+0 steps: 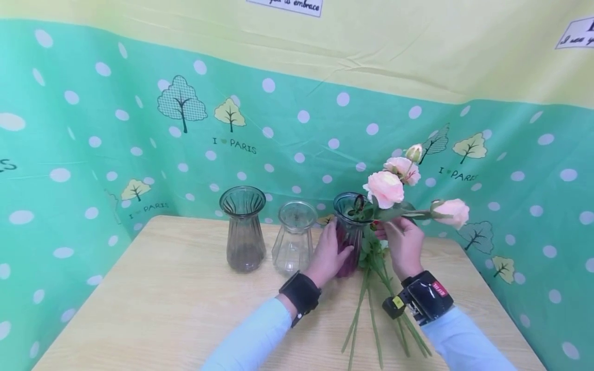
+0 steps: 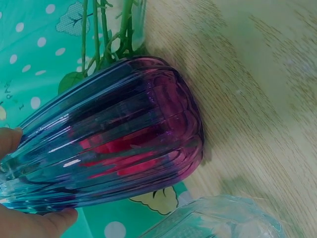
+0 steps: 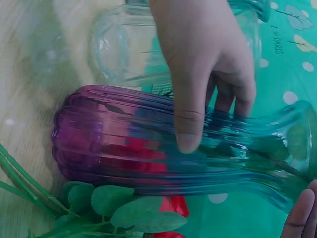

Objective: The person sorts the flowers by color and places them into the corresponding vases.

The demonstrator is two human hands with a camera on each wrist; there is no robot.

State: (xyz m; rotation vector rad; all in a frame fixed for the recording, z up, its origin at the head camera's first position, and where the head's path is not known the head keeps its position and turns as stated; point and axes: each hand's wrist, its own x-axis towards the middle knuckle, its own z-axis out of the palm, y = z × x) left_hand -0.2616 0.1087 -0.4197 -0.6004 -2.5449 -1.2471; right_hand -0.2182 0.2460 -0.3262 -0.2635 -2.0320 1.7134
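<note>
My left hand [image 1: 328,255] grips the body of a ribbed glass vase [image 1: 355,238], blue above and purple at its base, which stands upright. In the right wrist view, the left thumb lies across the vase [image 3: 99,134] and a dark stem with leaves shows inside its neck. Close by the rim, on the right, my right hand [image 1: 405,245] pinches the stem of pink roses [image 1: 385,189]; its fingertips are partly hidden. The blooms lean right over the hand, with a bud [image 1: 414,153] on top. Leaves cover part of the rim.
Left of the held vase stand a clear vase [image 1: 291,252] and a grey vase [image 1: 245,242]. More green stems [image 1: 373,314] lie on the wooden table [image 1: 176,309] under the right forearm. A red flower [image 3: 177,204] lies beside the vase. A patterned cloth [image 1: 278,118] hangs behind.
</note>
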